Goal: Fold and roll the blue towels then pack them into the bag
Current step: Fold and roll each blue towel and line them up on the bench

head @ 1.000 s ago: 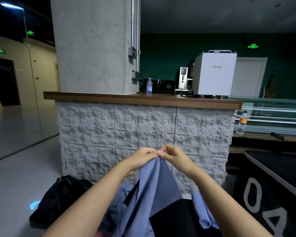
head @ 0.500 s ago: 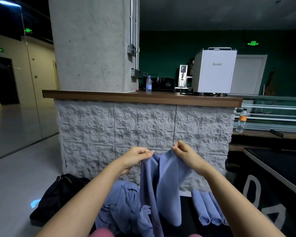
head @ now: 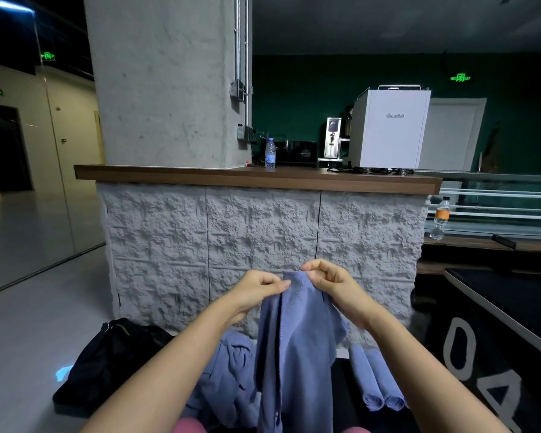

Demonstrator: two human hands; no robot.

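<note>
Partway thru, by my read: finished rolls [head: 377, 381] lie at 5 o'clock, not yet in the bag [head: 107, 364] at 8 o'clock (its inside can't be seen). A loose pile [head: 228, 376] at 7 o'clock is left to fold. The towel [head: 297, 339] hangs at 6 o'clock, its top edge pinched by L hand [head: 256, 289] & R hand [head: 331, 282], close together. Writing: grey logo on the white machine [head: 391, 129] at 1 o'clock is too blurred to read. Big white "0A" or "04" on the dark surface [head: 512, 295] at 4 o'clock. Green exit sign [head: 459, 78] has illegible chars.
</note>
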